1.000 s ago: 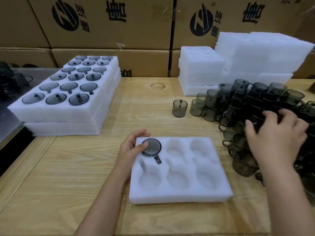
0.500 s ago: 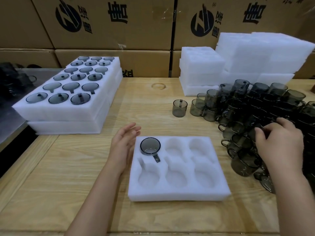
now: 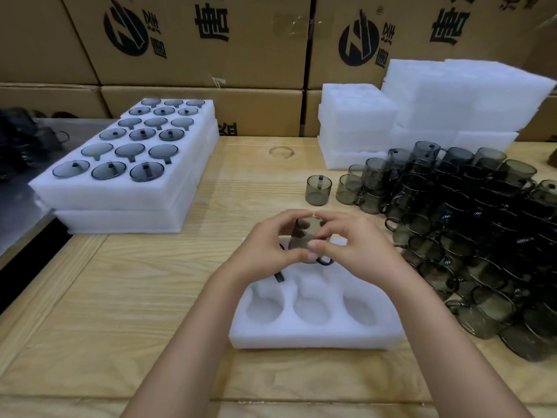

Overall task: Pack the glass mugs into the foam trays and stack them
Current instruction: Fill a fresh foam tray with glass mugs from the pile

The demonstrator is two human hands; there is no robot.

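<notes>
Both hands meet over the far row of a white foam tray (image 3: pixel 316 336) on a wooden table. The left hand (image 3: pixel 265 254) and right hand (image 3: pixel 352 245) each curl their fingers round one smoky glass mug (image 3: pixel 304 236). Right of the tray lies a heap of loose mugs (image 3: pixel 482 236) — left of it, farther back, stacked filled trays (image 3: pixel 120 191).

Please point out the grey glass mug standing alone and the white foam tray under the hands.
Grey glass mug standing alone (image 3: pixel 319 192): head view, its side wall.
White foam tray with round pockets (image 3: pixel 313 339): head view, its front wall.
</notes>
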